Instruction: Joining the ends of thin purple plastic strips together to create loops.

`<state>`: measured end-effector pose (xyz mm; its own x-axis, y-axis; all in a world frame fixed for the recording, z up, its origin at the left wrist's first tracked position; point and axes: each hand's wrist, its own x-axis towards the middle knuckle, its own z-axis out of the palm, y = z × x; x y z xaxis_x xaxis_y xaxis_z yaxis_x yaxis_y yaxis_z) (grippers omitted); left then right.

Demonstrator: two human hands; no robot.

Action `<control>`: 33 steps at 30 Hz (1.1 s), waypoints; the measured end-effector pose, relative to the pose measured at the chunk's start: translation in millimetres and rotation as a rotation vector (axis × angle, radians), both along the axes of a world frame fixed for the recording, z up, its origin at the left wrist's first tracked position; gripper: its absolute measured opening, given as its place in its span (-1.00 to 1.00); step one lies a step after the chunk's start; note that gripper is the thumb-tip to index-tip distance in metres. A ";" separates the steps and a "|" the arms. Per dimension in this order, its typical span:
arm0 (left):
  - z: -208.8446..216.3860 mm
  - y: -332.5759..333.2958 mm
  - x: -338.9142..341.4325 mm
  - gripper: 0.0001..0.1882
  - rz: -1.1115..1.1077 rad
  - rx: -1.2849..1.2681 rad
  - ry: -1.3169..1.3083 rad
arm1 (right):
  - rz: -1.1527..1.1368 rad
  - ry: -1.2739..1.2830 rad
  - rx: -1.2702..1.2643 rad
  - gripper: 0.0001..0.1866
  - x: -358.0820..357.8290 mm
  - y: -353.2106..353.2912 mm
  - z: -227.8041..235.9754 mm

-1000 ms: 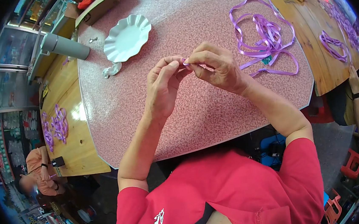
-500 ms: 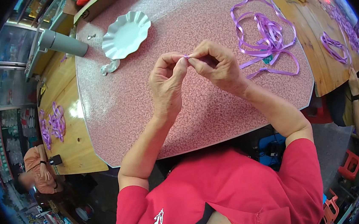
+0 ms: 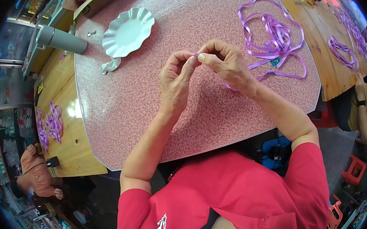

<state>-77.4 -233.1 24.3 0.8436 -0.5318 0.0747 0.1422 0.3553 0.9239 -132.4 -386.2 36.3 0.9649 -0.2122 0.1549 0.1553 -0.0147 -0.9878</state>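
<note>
Over the middle of the pink speckled table my left hand [image 3: 177,81] and my right hand [image 3: 228,65] meet at the fingertips. Both are closed in a pinch on a small bit of purple ribbon [image 3: 196,55] that shows between the thumbs. Most of it is covered by my fingers, and its exact form is too small to tell. A short purple length also peeks out beneath my right hand. To the right of that hand lies a loose, looped heap of purple ribbon [image 3: 277,34] with a small green piece [image 3: 275,62] among it.
A white wavy-rimmed dish [image 3: 107,39] stands at the far left, beside crumpled white wrapping [image 3: 110,66] and a grey bottle [image 3: 61,39]. More purple ribbon bundles [image 3: 54,123] lie on the wooden tables either side. One person [image 3: 38,173] is at left, another's arm [image 3: 362,107] at right.
My joined hands have shifted slightly to the right, still pinching the ribbon. A purple length now shows under my right hand. The person at left has changed posture.
</note>
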 end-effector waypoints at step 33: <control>1.0 6.3 4.5 -0.95 0.125 0.158 -0.129 | 0.058 -0.068 -0.285 -0.88 4.4 -3.2 -2.0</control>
<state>-72.9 -226.7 25.3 0.8923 -0.4378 0.1101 -0.0163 0.2125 0.9770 -128.1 -389.4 34.2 0.9595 -0.0956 0.2650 0.2297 -0.2790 -0.9324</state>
